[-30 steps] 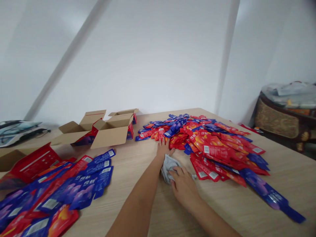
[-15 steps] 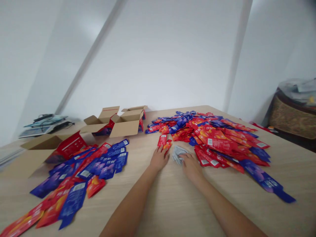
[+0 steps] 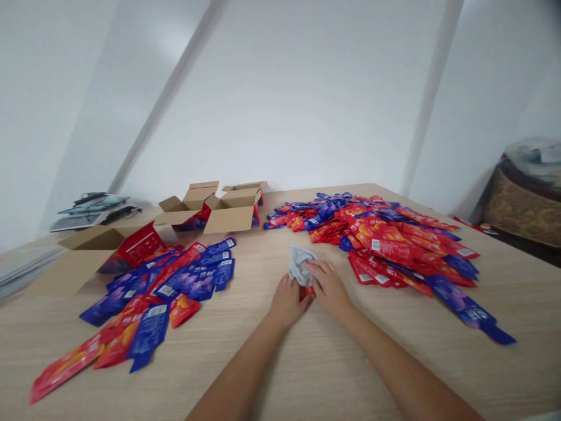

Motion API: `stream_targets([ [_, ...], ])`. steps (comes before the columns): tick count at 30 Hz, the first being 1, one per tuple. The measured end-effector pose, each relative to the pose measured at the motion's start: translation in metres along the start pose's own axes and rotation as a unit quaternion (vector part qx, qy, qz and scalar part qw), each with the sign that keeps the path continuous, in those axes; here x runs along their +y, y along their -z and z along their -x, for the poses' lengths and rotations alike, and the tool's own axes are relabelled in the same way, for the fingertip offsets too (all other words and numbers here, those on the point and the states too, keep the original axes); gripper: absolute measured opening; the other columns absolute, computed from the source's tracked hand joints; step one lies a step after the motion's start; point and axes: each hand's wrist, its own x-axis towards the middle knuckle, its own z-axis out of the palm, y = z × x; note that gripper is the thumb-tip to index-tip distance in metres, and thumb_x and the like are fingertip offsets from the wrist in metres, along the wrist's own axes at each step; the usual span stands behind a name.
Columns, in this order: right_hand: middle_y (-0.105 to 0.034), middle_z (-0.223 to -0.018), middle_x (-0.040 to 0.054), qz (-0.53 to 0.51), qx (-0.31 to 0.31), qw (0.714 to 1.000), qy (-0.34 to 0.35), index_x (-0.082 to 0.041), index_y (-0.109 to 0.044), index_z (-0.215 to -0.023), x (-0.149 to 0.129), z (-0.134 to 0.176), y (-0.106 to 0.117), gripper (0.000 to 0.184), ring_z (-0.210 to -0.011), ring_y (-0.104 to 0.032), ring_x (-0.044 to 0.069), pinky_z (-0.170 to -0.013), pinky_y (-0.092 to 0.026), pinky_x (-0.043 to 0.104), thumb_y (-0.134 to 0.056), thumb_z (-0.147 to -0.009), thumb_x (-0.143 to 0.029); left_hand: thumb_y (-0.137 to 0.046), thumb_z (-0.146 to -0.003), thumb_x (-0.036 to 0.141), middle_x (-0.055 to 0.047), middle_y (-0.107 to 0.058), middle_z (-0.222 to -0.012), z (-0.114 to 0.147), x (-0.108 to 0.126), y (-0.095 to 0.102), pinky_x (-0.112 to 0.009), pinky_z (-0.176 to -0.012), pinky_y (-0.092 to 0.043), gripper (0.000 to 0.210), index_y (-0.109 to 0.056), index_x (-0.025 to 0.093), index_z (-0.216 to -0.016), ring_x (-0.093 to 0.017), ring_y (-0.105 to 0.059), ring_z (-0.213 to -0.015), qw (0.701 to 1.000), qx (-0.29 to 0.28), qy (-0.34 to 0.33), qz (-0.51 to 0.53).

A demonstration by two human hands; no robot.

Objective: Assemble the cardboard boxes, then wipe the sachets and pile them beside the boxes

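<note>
A light grey cloth (image 3: 300, 262) lies under the fingers of my right hand (image 3: 331, 290), which is closed on it and presses it over a red sachet (image 3: 307, 291). My left hand (image 3: 286, 302) pins this sachet on the table, its fingers curled at the sachet's near left side. Most of the sachet is hidden by the cloth and my fingers. To the right of my hands is a large heap of red and blue sachets (image 3: 377, 237). A smaller spread of blue and red sachets (image 3: 175, 286) lies to the left.
Several open cardboard boxes (image 3: 232, 219) stand at the back left, the nearest box (image 3: 72, 272) close to the left sachets. A stack of folders or papers (image 3: 94, 210) lies at the far left. A patterned brown chair (image 3: 521, 204) stands beyond the right table edge.
My right hand has brought the cloth left onto the red sachet. My left hand has drawn that sachet nearer, away from the heap. The view has shifted slightly.
</note>
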Motion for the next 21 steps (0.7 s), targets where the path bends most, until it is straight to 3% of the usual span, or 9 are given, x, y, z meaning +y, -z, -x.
stream_targets([
  [4,-0.05,-0.133,0.0018,0.07,-0.125,0.989,-0.021,-0.027,-0.051,-0.126,0.005,-0.003,-0.011,0.042,-0.122,-0.037,0.019,-0.102,-0.026,0.04,-0.035,-0.088,-0.02,-0.044,-0.085,0.039,-0.012,-0.055,-0.126,-0.001,-0.002,0.0,-0.041,-0.109,-0.023,0.044,-0.051,0.017,-0.123,-0.024,-0.043,-0.123,0.995,-0.088,-0.03,-0.021],
  [8,-0.045,-0.139,0.0,0.14,-0.139,0.974,-0.112,-0.029,-0.05,-0.127,0.026,-0.007,-0.005,0.046,-0.124,-0.034,0.023,-0.098,-0.028,0.043,-0.036,-0.085,-0.015,-0.034,-0.089,0.048,-0.011,-0.038,-0.143,0.003,0.0,0.001,-0.044,-0.109,-0.022,0.056,-0.037,0.018,-0.136,-0.024,-0.028,-0.134,0.995,-0.096,-0.013,-0.031],
  [11,-0.044,-0.139,0.0052,0.181,-0.109,0.964,-0.159,-0.025,-0.046,-0.131,0.036,-0.004,0.002,0.05,-0.121,-0.036,0.027,-0.095,-0.03,0.045,-0.037,-0.084,-0.012,-0.033,-0.088,0.052,-0.012,-0.035,-0.145,0.007,-0.001,0.001,-0.044,-0.109,-0.022,0.06,-0.035,0.016,-0.137,-0.025,-0.026,-0.135,0.996,-0.086,0.001,-0.032],
  [15,-0.051,-0.128,0.0127,0.188,-0.052,0.959,-0.206,-0.017,-0.047,-0.131,0.043,0.0,0.007,0.05,-0.117,-0.038,0.029,-0.094,-0.032,0.041,-0.035,-0.083,-0.009,-0.043,-0.086,0.049,-0.013,-0.051,-0.128,0.008,-0.007,0.007,-0.04,-0.102,-0.033,0.055,-0.042,0.016,-0.129,-0.024,-0.042,-0.121,0.999,-0.037,0.025,-0.024],
  [21,-0.054,-0.123,0.0076,0.059,0.083,0.984,-0.145,-0.02,-0.049,-0.129,0.042,-0.002,0.018,0.05,-0.112,-0.044,0.022,-0.097,-0.034,0.037,-0.033,-0.083,-0.009,-0.039,-0.09,0.039,-0.009,-0.06,-0.101,0.003,-0.018,0.024,-0.035,-0.089,-0.04,0.034,-0.059,0.02,-0.109,-0.021,-0.051,-0.098,0.999,0.002,0.022,-0.042],
])
